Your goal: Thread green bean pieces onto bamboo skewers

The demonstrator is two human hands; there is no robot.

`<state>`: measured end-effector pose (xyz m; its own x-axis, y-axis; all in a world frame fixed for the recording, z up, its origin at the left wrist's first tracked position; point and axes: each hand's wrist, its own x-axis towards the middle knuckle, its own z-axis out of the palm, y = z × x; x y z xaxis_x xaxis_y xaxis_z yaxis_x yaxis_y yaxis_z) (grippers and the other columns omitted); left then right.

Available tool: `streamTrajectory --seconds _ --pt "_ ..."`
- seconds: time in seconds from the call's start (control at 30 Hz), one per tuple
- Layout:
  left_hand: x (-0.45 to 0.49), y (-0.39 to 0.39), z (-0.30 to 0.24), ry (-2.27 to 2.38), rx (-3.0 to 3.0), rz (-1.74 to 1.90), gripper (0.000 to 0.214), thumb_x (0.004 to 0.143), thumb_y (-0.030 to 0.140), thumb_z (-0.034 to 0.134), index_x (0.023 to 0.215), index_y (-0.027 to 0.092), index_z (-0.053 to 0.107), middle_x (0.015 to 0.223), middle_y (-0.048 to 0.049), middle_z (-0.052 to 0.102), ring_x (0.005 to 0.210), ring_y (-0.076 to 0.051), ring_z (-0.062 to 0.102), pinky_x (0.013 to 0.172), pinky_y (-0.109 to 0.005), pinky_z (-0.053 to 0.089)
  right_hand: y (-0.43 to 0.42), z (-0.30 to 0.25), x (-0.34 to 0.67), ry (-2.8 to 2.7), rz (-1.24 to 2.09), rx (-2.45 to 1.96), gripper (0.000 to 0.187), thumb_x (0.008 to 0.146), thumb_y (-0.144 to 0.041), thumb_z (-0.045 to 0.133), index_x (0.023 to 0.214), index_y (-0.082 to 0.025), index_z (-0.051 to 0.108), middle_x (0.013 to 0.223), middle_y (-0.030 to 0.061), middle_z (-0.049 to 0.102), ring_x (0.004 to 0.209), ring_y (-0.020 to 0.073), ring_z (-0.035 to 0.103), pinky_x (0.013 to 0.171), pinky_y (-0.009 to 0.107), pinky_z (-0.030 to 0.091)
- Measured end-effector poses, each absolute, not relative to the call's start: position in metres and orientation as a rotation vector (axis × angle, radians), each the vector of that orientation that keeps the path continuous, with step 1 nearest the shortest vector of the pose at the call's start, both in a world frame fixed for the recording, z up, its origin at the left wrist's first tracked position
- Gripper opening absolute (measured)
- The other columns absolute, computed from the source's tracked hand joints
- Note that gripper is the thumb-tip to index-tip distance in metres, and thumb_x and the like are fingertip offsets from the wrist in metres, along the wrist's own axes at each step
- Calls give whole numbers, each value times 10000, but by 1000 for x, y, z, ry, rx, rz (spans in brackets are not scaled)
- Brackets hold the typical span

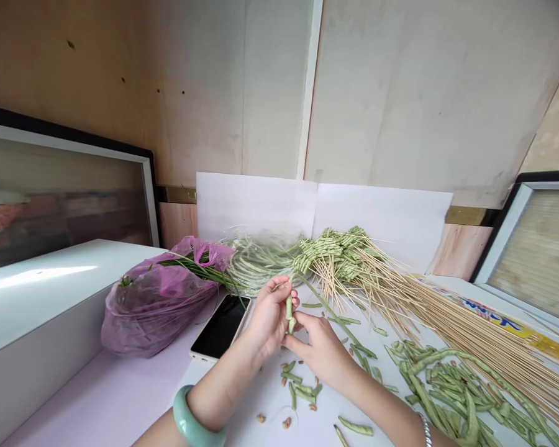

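Observation:
My left hand (269, 315) and my right hand (320, 349) meet over the white table (121, 397), both pinching one green bean piece (289, 307) held upright between their fingertips. A pale green bangle (193, 422) circles my left wrist. Below the hands lie short cut bean bits and a few seeds (300, 392). Behind the hands is a stack of bean knots threaded on bamboo skewers (340, 254).
A phone (221, 327) lies face up left of my hands, beside a purple plastic bag (153, 301) of greens. Long beans (256, 261) are heaped at the back. Loose bamboo skewers (470, 329) fan out to the right, above a pile of bean scraps (451, 391).

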<state>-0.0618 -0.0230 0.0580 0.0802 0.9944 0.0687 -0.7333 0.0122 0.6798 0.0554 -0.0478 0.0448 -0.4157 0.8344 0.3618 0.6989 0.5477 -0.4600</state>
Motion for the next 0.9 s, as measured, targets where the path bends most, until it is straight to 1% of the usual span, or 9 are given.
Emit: streamTrajectory --seconds 0.07,0.17,0.23,0.3,0.37,0.5,0.7,0.8,0.9 --pt "-61 -25 60 517 654 1437 295 709 121 710 914 175 505 601 33 551 483 -100 545 436 -166 424 -45 44 56 -2206 338 -1174 126 872 -178 541 753 -170 584 714 -8 670 663 131 615 593 195 451" --pt "-63 -25 64 530 656 1465 268 724 92 690 906 164 508 599 26 556 500 -93 550 480 -164 443 -43 46 71 -2203 297 -1115 237 931 -205 448 730 -177 570 664 -13 637 610 128 581 554 202 434" --pt "-64 -25 67 544 661 1481 231 743 68 659 900 155 513 597 18 562 513 -91 555 511 -167 455 -42 48 85 -2203 225 -1097 244 945 -227 426 774 -184 594 691 -1 648 647 148 588 613 235 447" --pt "-63 -27 69 565 670 1479 196 758 45 628 892 144 524 598 11 565 515 -91 554 521 -171 459 -40 50 98 -2203 128 -1091 223 940 -230 428 854 -193 631 772 29 683 736 187 606 712 294 449" --pt "-61 -29 70 592 681 1466 186 753 14 609 876 135 539 605 9 561 515 -86 551 523 -172 461 -38 52 108 -2206 35 -1095 228 931 -233 430 936 -199 656 858 63 708 806 227 610 753 340 432" --pt "-56 -32 69 667 726 1443 204 722 -14 629 844 133 558 651 8 559 559 -94 587 560 -188 491 -32 55 122 -2214 -84 -1116 272 932 -244 405 978 -203 670 886 80 720 790 236 619 727 342 420" --pt "-60 -29 70 875 862 1479 195 731 8 612 833 156 537 722 30 530 568 -77 601 634 -229 536 -19 62 145 -2102 -164 -1244 338 943 -319 365 921 -172 668 703 77 683 577 203 573 567 290 368" --pt "-64 -25 67 994 1017 1427 173 717 37 606 814 158 530 746 18 536 551 -119 632 586 -275 537 -14 64 155 -2055 -152 -1283 343 936 -340 367 916 -170 665 717 79 684 570 197 568 561 280 364" --pt "-69 -20 60 1115 1225 1363 193 660 51 635 784 167 543 739 18 547 506 -152 637 467 -243 460 -13 63 158 -2062 -106 -1285 344 931 -363 374 870 -183 661 685 63 666 577 196 561 557 271 357"
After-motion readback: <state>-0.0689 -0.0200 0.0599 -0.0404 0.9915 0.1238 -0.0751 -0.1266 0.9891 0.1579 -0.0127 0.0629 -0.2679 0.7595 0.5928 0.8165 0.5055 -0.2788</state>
